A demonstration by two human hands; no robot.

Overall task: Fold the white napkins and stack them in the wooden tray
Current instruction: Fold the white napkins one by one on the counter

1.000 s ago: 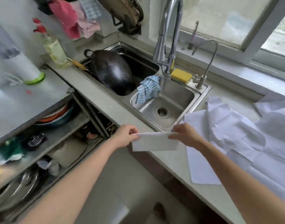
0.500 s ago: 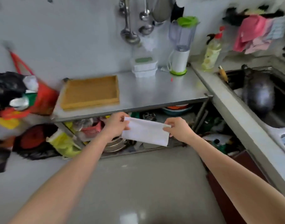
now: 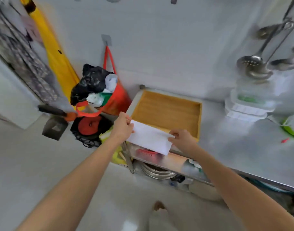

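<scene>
I hold a folded white napkin (image 3: 149,140) stretched between both hands, just in front of the near edge of the wooden tray (image 3: 166,110). My left hand (image 3: 122,129) pinches its left end, my right hand (image 3: 181,139) pinches its right end. The tray sits on the left end of a steel table (image 3: 243,147) and I see nothing inside it. The napkin's far edge overlaps the tray's near rim in the view.
An orange bag (image 3: 113,99) stuffed with plastic bags hangs left of the tray. White lidded containers (image 3: 246,109) stand to the tray's right, with ladles (image 3: 254,67) hanging on the wall above. Below the tabletop is a shelf with metal bowls (image 3: 156,170). My foot (image 3: 159,212) is on the floor.
I have turned left from the sink counter toward the steel table, carrying the folded napkin in both hands. The tray, earlier farther away, is now right behind the napkin.
</scene>
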